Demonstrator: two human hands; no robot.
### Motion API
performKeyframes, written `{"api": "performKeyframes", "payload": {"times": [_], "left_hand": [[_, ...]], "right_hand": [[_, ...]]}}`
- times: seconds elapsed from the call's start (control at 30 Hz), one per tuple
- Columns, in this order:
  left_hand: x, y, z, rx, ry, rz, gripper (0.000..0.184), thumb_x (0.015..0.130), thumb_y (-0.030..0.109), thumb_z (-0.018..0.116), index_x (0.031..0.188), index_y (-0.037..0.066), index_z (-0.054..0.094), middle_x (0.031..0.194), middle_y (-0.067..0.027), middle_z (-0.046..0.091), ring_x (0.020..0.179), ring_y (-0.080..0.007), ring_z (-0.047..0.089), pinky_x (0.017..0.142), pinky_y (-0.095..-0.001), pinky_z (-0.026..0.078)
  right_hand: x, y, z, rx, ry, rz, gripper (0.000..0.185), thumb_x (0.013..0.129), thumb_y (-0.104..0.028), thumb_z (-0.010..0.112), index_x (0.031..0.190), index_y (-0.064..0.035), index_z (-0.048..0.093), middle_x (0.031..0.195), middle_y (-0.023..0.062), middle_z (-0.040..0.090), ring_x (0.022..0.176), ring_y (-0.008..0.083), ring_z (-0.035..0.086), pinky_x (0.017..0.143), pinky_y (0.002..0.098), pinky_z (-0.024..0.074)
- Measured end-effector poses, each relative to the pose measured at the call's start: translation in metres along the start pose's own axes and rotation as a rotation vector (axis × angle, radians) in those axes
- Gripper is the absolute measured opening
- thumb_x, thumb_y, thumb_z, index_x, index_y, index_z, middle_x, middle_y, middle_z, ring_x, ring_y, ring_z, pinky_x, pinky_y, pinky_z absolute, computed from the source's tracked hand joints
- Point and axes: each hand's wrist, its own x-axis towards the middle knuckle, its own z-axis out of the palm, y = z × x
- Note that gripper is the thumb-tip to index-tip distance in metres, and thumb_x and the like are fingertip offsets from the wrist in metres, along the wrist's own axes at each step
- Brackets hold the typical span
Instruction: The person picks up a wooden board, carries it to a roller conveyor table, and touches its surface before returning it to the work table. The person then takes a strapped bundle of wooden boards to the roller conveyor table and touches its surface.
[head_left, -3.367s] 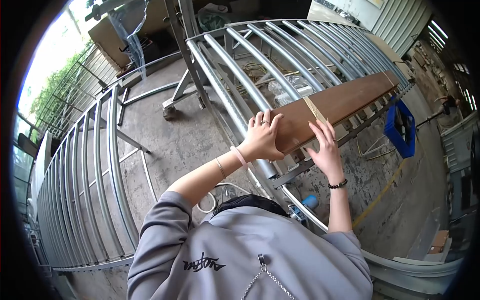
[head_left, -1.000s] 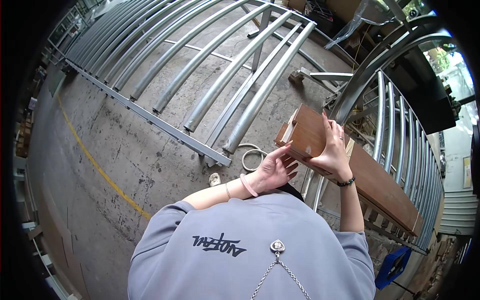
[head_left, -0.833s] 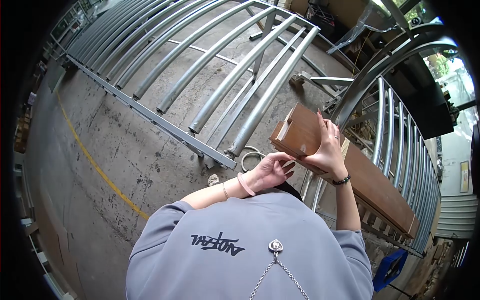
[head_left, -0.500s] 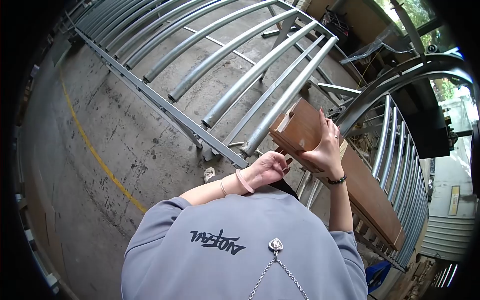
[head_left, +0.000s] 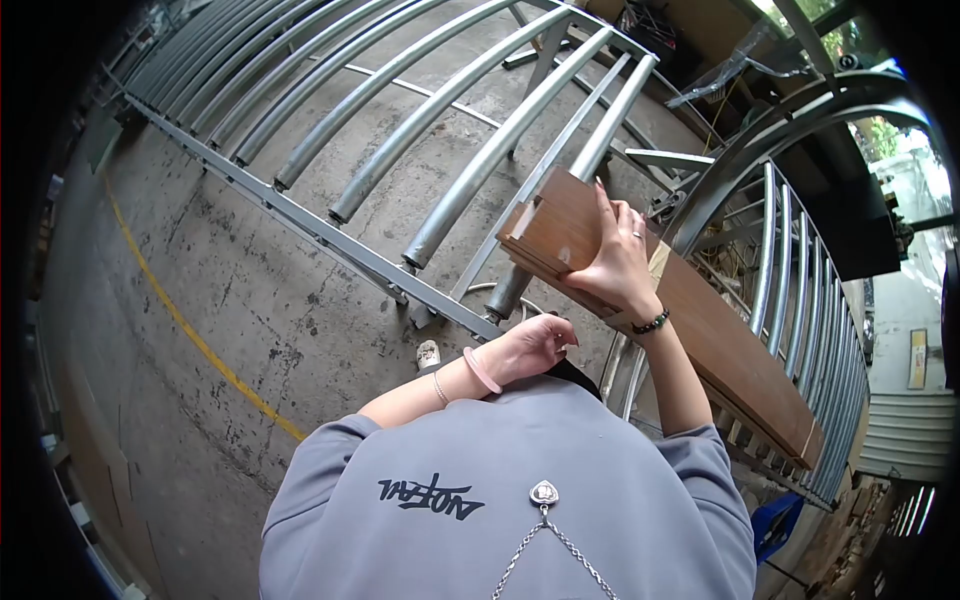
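Observation:
My right hand point(head_left: 622, 262), with a dark beaded bracelet, grips a bundle of brown wooden boards point(head_left: 715, 310) near its end, thumb on one side and fingers over the top. The boards are stacked flat, their ends uneven, and a pale band point(head_left: 658, 262) wraps round them beside my fingers. Below the bundle's near end, my left hand point(head_left: 537, 346), with a pink bangle, is held apart from the wood in front of my chest. Its fingers curl in loosely, and I see nothing in them.
A curved roller conveyor point(head_left: 400, 165) runs up and left, with its frame rail point(head_left: 300, 225) towards me. More rollers point(head_left: 790, 275) lie beyond the boards on the right. A yellow line point(head_left: 190, 335) crosses the concrete floor. A blue object point(head_left: 778, 525) stands at the lower right.
The bundle's near end and my right hand have shifted left and slightly up in view. My left hand has drawn down, away from the boards' edge. The whole view has shifted slightly.

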Motion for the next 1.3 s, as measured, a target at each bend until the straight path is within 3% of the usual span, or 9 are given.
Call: {"api": "performKeyframes", "payload": {"times": [0.2,0.33,0.4,0.5,0.63,0.77,1.07,1.17,1.3], "left_hand": [[-0.016,-0.002,0.036,0.223,0.074,-0.038,0.022,0.078,-0.004,0.055,0.097,0.008,0.056,0.095,-0.0014,0.059,0.090,-0.0149,0.056,0.084,-0.0282,0.042],[-0.016,-0.003,0.039,0.350,0.027,0.125,0.034,0.082,0.001,0.052,0.114,0.010,0.051,0.111,-0.0012,0.055,0.099,-0.0138,0.053,0.094,-0.0298,0.039],[-0.014,-0.005,0.040,0.610,0.134,0.350,0.049,0.083,0.004,0.051,0.131,0.010,0.042,0.134,-0.0017,0.043,0.122,-0.0166,0.041,0.098,-0.0351,0.034],[-0.022,-0.006,0.053,0.634,0.147,0.337,0.048,0.084,0.004,0.052,0.131,0.007,0.042,0.133,-0.0057,0.043,0.115,-0.0165,0.047,0.097,-0.0313,0.037],[-0.026,-0.013,0.073,0.781,0.247,0.273,0.045,0.085,0.008,0.052,0.129,0.006,0.044,0.131,-0.0056,0.046,0.116,-0.0150,0.048,0.096,-0.0305,0.037],[-0.025,-0.013,0.089,0.929,0.164,0.227,0.040,0.087,0.011,0.051,0.127,0.005,0.048,0.125,-0.0059,0.052,0.116,-0.0150,0.049,0.096,-0.0300,0.037],[-0.026,-0.020,0.078,0.888,0.200,0.393,0.033,0.090,0.014,0.052,0.120,0.001,0.052,0.118,-0.0080,0.057,0.113,-0.0174,0.054,0.097,-0.0303,0.041],[-0.030,0.010,0.067,1.084,0.277,0.788,0.030,0.087,0.009,0.057,0.116,0.003,0.055,0.116,-0.0077,0.059,0.108,-0.0163,0.056,0.093,-0.0289,0.043],[-0.037,0.104,0.066,1.766,0.905,1.609,0.031,0.079,0.008,0.064,0.109,0.007,0.059,0.112,-0.0104,0.061,0.106,-0.0271,0.055,0.094,-0.0366,0.041]], "right_hand": [[0.030,-0.021,0.022,-0.085,-0.055,0.039,0.127,0.047,-0.044,0.080,0.146,-0.0029,0.012,0.127,0.0355,0.036,0.125,0.0488,0.031,0.111,0.0541,0.0158],[0.042,-0.053,0.020,-0.122,-0.173,0.143,0.133,0.054,-0.052,0.079,0.146,-0.0051,-0.004,0.140,0.0437,0.009,0.136,0.0512,0.003,0.111,0.0571,0.0030],[0.027,-0.054,0.003,0.014,-0.125,-0.006,0.129,0.059,-0.059,0.076,0.147,-0.0075,-0.004,0.143,0.0403,0.000,0.136,0.0509,-0.004,0.110,0.0580,-0.0018],[-0.014,-0.024,-0.027,0.100,-0.027,-0.195,0.118,0.064,-0.062,0.071,0.148,-0.0083,0.007,0.147,0.0338,0.004,0.136,0.0516,-0.004,0.110,0.0588,0.0022],[-0.101,0.047,-0.085,0.136,-0.036,-0.063,0.107,0.064,-0.055,0.076,0.145,-0.0104,0.022,0.149,0.0225,0.018,0.137,0.0488,0.005,0.110,0.0558,0.0166],[-0.173,0.112,-0.111,-0.014,-0.190,0.194,0.111,0.060,-0.048,0.080,0.146,-0.0113,0.020,0.151,0.0196,0.015,0.138,0.0462,0.006,0.111,0.0541,0.0164],[-0.130,0.126,-0.106,-0.106,-0.235,0.046,0.121,0.045,-0.033,0.078,0.147,-0.0128,0.017,0.137,0.0205,0.028,0.131,0.0406,0.022,0.112,0.0537,0.0108],[-0.121,0.114,-0.100,-0.051,-0.217,0.023,0.123,0.041,-0.032,0.077,0.147,-0.0136,0.017,0.130,0.0193,0.032,0.127,0.0378,0.028,0.111,0.0532,0.0118],[-0.106,0.101,-0.090,-0.035,-0.200,0.005,0.124,0.039,-0.030,0.077,0.147,-0.0149,0.018,0.128,0.0183,0.034,0.124,0.0369,0.030,0.110,0.0529,0.0134]]}}
